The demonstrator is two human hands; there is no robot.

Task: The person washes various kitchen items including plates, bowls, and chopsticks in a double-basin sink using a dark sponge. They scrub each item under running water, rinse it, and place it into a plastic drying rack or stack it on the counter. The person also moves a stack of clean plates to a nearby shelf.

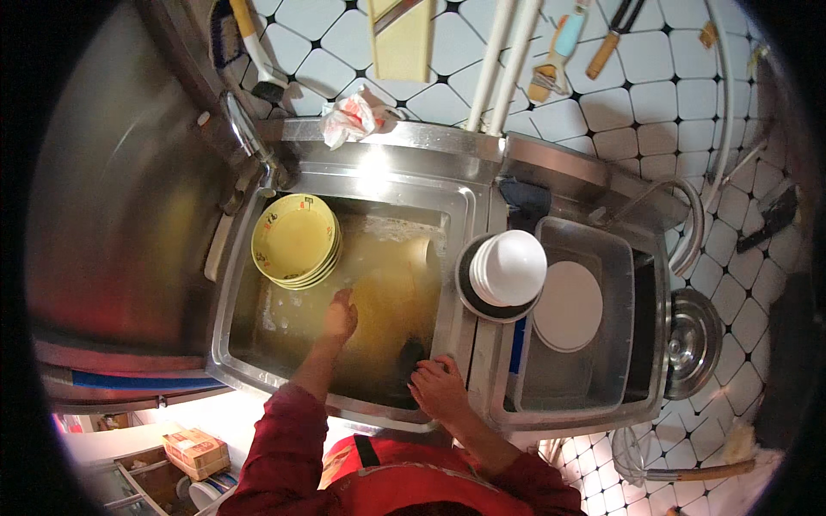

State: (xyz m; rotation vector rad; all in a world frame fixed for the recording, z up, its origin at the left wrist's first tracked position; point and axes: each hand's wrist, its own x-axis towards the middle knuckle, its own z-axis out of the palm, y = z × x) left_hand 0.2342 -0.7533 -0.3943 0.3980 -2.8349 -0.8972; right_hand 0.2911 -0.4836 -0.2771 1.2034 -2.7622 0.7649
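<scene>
Yellowish, murky water point(381, 309) stands in the left basin of a stainless steel sink point(222, 322). My left hand point(341, 316) is partly under this water, in front of a stack of yellow bowls point(293, 238); whether it grips something below is hidden. My right hand point(441, 389) is at the basin's front right edge, fingers bent over the inside. Close to its fingertips is a dark, blurred object point(411, 356) in the water, perhaps a cloth or scrubber. A pale, rounded dish point(421, 253) shows partly above the surface at the back right.
White bowls point(513, 267) sit upside down on a dark bowl point(466, 284) at the divider. White plates point(568, 306) lie in a clear plastic tub point(584, 396) in the right basin. Faucets point(248, 132) rise behind; a metal lid point(694, 345) stands at the right.
</scene>
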